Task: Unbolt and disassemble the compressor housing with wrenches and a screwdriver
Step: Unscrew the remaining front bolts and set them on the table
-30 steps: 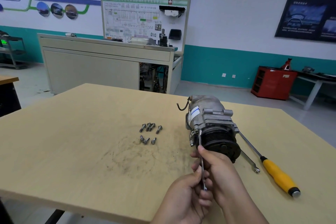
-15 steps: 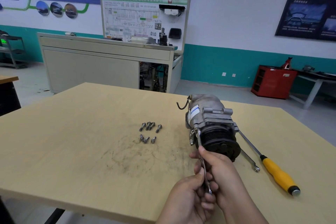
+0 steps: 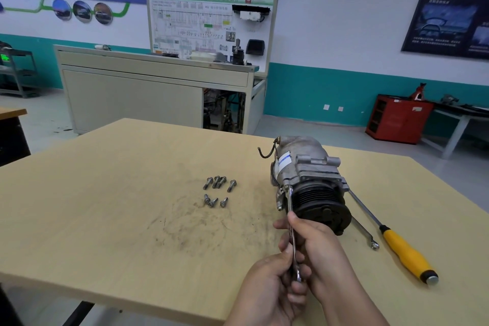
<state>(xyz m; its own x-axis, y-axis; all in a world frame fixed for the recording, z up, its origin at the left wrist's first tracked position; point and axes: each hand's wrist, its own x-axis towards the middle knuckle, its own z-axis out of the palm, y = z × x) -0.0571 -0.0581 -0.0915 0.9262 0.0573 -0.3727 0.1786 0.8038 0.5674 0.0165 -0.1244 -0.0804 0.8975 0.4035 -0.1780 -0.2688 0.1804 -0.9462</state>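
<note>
Near table (image 3: 127, 276) edge: left hand (image 3: 266, 292), right hand (image 3: 321, 250), wrench (image 3: 290, 208)

A beige training bench (image 3: 132, 95) stands at eleven o'clock, a wiring-diagram board (image 3: 190, 24) rising above it; a red cabinet (image 3: 397, 119) sits at two o'clock.

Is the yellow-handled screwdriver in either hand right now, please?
No, the screwdriver lies untouched on the table, right of the compressor.

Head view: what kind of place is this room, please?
Most likely a car-mechanics training workshop: a wiring-diagram teaching board stands at the back, a red metal cabinet sits by the wall, and a wrench is fitted on a compressor on the table.
</note>
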